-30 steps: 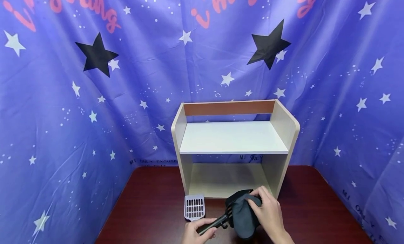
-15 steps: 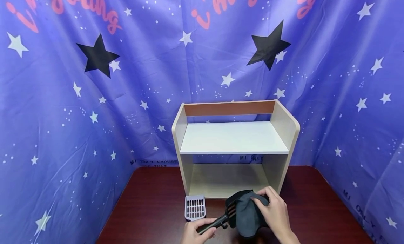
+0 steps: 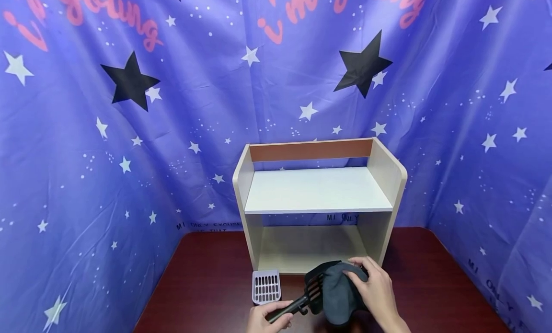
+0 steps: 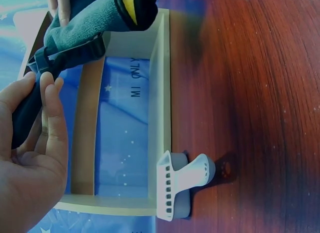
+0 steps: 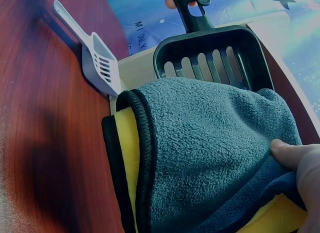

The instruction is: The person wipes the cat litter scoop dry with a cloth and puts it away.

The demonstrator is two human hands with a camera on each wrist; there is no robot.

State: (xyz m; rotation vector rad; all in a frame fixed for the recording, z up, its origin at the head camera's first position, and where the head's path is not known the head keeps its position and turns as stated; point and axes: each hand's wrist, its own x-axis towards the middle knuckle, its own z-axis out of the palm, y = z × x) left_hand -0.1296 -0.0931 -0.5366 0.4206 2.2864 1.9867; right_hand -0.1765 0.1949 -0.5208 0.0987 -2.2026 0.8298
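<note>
A: Head view, go.
B: Left hand [image 3: 268,318] pinches the handle of a black slotted litter scoop [image 3: 299,303]. Right hand [image 3: 378,289] pinches a grey-green microfiber cloth [image 3: 338,294] lying against the scoop's pan. Both are up above the tabletop [image 3: 202,280], in front of a 2-level shelf unit [image 3: 318,191].
A: Other stuff?
B: 1 pale lilac litter scoop [image 3: 266,286], on the tabletop near the unit's left front corner. Purple star-print curtain [image 3: 211,93] behind.
A: Left wrist?
B: Left thumb and fingers hold the black handle. Cloth wraps the pan; black edging and yellow underside show at its end. Pale scoop's handle points away from the unit.
A: Right wrist?
B: Cloth fills the middle, covering part of the pan; some slots bare. Right thumb presses the cloth; its other fingers are hidden.
</note>
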